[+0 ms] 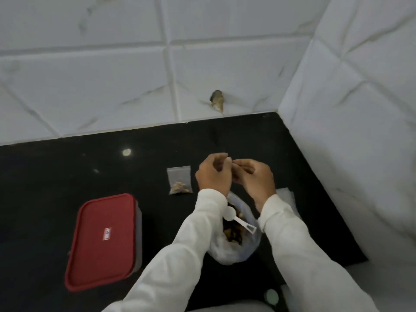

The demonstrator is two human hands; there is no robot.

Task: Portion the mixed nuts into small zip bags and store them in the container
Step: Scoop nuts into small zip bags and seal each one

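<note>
My left hand (212, 174) and my right hand (255, 179) meet above the open plastic bag of mixed nuts (233, 235), fingers curled. Their fingertips pinch something thin and clear between them, apparently a small zip bag (233, 164), mostly hidden by the fingers. A white plastic scoop (237, 219) lies on the nuts in the open bag. One small zip bag with a portion of nuts (180, 180) lies flat on the black counter, left of my left hand. The container with a red lid (102, 242) sits shut at the lower left.
The black counter (56, 172) ends in a corner of white tiled walls (349, 131) behind and to the right. A white flat stack (287, 194) lies on the counter behind my right wrist. The counter's front edge runs by my right forearm.
</note>
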